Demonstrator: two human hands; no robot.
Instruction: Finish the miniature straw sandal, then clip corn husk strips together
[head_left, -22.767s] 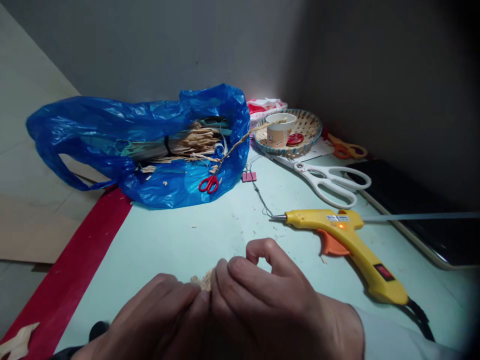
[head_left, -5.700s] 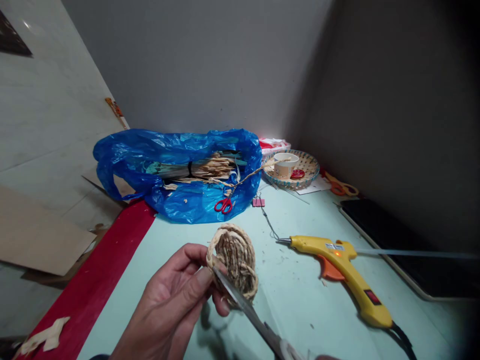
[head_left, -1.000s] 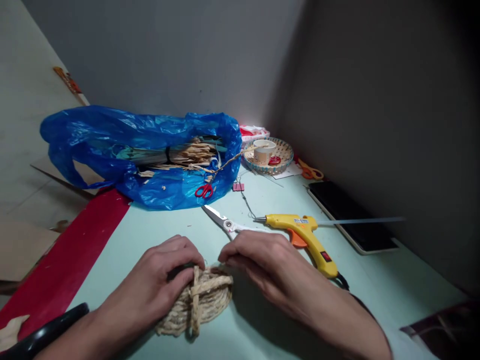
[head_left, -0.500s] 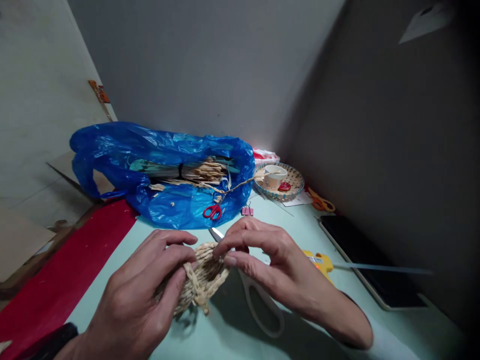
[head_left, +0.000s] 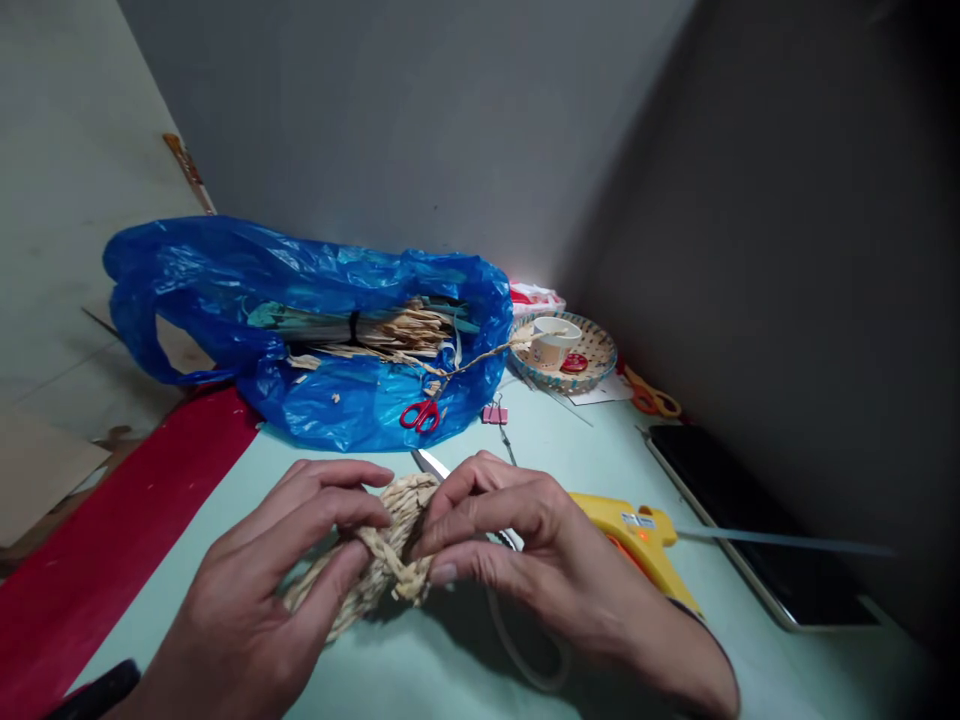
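Note:
A small basket of braided straw point(head_left: 375, 560) is held above the pale green table point(head_left: 570, 450), near its front edge. My left hand point(head_left: 262, 590) wraps round its left side, thumb pressed on the braid. My right hand point(head_left: 525, 560) pinches the braided strip at the basket's rim with thumb and fingers. Just behind my right hand lie white-handled scissors point(head_left: 431, 465), mostly hidden, and a yellow glue gun point(head_left: 637, 530) with a glue stick sticking out to the right.
A blue plastic bag point(head_left: 315, 330) of straw lies behind, small red scissors point(head_left: 418, 415) and a pink binder clip point(head_left: 493, 413) by it. At the back are a woven tray point(head_left: 600, 360) holding a paper cup, and orange scissors point(head_left: 656, 398). A dark tablet point(head_left: 742, 510) lies right.
A second ago the basket rested on the table under both hands. Both hands have lifted and tilted it, and my right fingers have closed on the braided strip at its rim.

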